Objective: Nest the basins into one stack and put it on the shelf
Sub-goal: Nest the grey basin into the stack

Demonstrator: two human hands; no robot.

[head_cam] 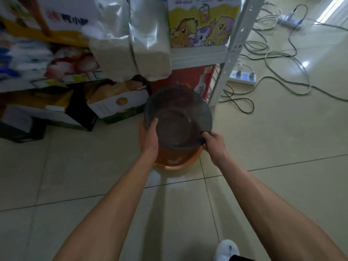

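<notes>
The shelf (197, 60) fills the upper left, its tiers crowded with boxes (116, 102) and plastic-wrapped packs (131, 44); a white upright (231, 51) marks its right end, and cables (273, 59) trail over the tiled floor (273, 138) beyond. Just in front of the shelf's lowest level, the dark basin (178, 117) is held over the orange basin (177, 161), which appears to sit on the floor. The dark one tilts, its mouth turned up and toward the person, far rim higher than the near rim; being round, it has no long axis to speak of. The orange basin opens upward, showing only as a crescent below.

The left hand (150, 136) clasps the dark basin's left rim, thumb inside the bowl. The right hand (214, 142) pinches the near-right rim, fingers curled under it. Each grip is closed on that basin.

The nesting step looks to be in hand. Next, the dark basin likely needs levelling and centring over the orange one before lowering. Then a free spot on the shelf must be found, and I cannot see one here.
</notes>
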